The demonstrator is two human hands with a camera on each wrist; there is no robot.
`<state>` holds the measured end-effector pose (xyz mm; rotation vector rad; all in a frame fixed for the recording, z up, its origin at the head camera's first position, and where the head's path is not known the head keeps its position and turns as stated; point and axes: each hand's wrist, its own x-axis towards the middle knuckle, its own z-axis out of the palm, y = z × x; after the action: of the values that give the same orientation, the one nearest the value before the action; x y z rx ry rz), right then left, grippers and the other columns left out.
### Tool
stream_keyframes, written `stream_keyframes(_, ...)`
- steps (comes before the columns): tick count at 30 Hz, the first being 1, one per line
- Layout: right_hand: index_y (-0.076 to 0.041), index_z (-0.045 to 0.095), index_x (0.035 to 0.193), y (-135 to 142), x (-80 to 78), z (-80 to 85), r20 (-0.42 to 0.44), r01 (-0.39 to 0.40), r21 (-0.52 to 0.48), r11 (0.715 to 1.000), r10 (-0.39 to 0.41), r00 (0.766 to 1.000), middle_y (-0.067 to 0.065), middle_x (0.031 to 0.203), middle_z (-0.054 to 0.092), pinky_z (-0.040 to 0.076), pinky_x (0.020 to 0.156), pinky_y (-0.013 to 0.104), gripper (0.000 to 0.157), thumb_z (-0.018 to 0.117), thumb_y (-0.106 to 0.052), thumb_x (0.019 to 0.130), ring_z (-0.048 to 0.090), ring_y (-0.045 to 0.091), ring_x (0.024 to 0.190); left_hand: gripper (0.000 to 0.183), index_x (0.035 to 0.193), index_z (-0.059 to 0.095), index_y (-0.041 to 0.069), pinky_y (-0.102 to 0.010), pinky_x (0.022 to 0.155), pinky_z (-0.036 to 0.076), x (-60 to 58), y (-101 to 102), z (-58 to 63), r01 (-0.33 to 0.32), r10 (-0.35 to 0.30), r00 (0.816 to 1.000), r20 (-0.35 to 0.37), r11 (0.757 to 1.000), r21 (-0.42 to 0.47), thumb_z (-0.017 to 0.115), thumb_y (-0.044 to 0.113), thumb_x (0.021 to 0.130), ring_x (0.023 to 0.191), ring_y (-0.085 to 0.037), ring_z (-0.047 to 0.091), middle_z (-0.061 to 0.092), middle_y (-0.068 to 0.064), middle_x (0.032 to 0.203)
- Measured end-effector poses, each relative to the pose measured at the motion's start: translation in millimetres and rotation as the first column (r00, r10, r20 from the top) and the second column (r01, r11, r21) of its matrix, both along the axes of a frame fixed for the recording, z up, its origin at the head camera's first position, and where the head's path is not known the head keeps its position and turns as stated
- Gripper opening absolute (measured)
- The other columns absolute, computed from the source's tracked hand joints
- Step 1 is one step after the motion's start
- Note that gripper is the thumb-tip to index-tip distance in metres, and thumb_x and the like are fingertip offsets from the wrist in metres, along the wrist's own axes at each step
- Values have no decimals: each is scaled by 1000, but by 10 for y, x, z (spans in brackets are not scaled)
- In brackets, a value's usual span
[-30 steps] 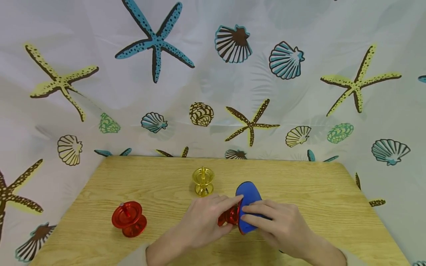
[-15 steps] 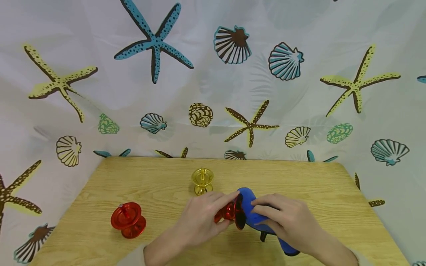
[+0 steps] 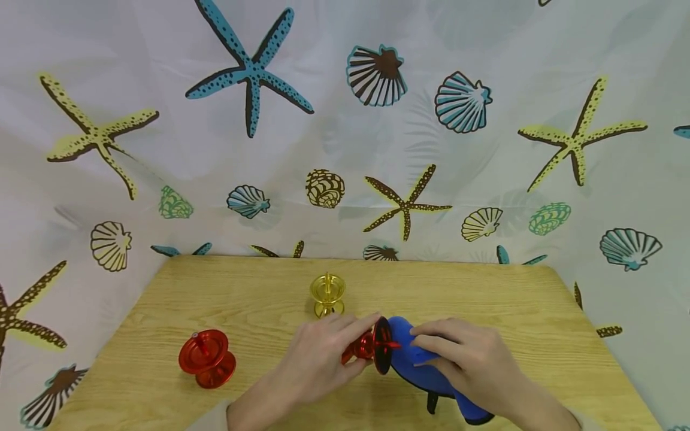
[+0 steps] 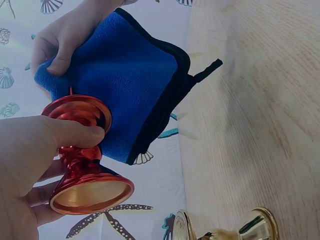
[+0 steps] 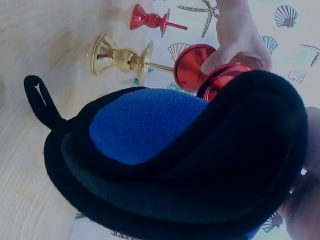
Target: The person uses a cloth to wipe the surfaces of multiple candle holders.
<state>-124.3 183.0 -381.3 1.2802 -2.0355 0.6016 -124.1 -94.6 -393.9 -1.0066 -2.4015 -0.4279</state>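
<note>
- In the lower centre of the head view, we see the left hand (image 3: 315, 362) pinching the red candle holder (image 3: 368, 346) about its middle, tipped sideways; its gloss could let it slip if that hold loosens.
- Just right of it, the right hand (image 3: 477, 362) pinches the blue cloth (image 3: 415, 368) between thumb and fingers; a careless tug could pull the cloth free.
- The holder's spike (image 3: 393, 345) points at the cloth. We cannot tell whether they touch, but we judge that the pile could snag on it, twisting the holder.
- The cloth's black loop (image 4: 207, 71) hangs loose and might catch on something.
- Near the left hand, higher in the frame, the gold candle holder (image 3: 327, 291) stands upright; a wide swing could topple it.
- The second red candle holder (image 3: 207, 358), lower left, stands well apart, so we worry less there.
</note>
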Motion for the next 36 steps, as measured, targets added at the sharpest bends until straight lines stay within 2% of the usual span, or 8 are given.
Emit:
stream_keyframes(7,-14,81,107,-104,-32,-45,43,12,18,1000,-13,999,2,106,80,63,77,24,18,79,-26,94,79,18,90,67,137,70,16,-16,59,49,22,19,-1,5,-5,1000,-10,999,-53,95,29,76,87,-11,74,79,4,102)
stream_keyframes(11,-16,81,107,-137,-18,-29,148,1,53,999,-9,989,-1,108,80,63,80,24,27,89,-14,81,79,16,93,66,136,70,16,-18,62,54,23,38,-29,17,-18,1000,-9,998,-52,95,29,77,92,-12,76,80,4,104)
stream_keyframes(14,-16,79,115,-114,-3,4,307,-39,69,997,16,952,0,115,79,63,84,24,30,85,-10,86,79,17,100,67,137,70,15,-19,64,56,20,36,-59,14,-13,1000,21,999,-31,96,29,76,93,-12,76,80,3,105)
stream_keyframes(17,-14,75,126,-53,9,40,475,-37,46,998,11,880,4,123,79,64,85,25,34,78,-8,93,79,18,107,69,137,70,14,-19,65,55,19,18,-84,11,-11,999,44,1000,0,96,26,75,89,-11,75,80,3,104)
stream_keyframes(21,-9,75,127,21,10,50,566,34,-25,999,-14,824,9,118,81,64,80,24,30,73,-6,97,80,17,101,70,136,70,14,-17,64,52,18,-11,-100,17,-20,999,45,998,56,97,22,72,82,-8,72,80,4,102)
stream_keyframes(29,-6,79,113,62,-86,-84,504,197,-228,954,-57,862,11,102,83,59,66,16,25,75,6,91,76,1,87,67,134,71,11,-16,69,57,44,-17,-75,-11,-28,985,172,975,223,97,22,73,83,-6,75,82,2,105)
stream_keyframes(33,-1,79,111,16,-141,-200,483,168,-352,921,25,875,18,100,82,61,70,16,29,75,14,86,75,-3,93,67,134,71,10,-13,68,56,41,4,-69,-2,-49,983,177,962,273,97,23,74,78,-3,75,82,2,100)
stream_keyframes(36,3,78,108,-59,-136,-298,487,136,-444,886,112,866,17,99,81,62,72,19,30,75,19,84,75,-4,95,68,135,70,10,-12,68,56,37,24,-68,-1,-54,983,177,955,297,97,23,74,78,-3,76,83,1,99)
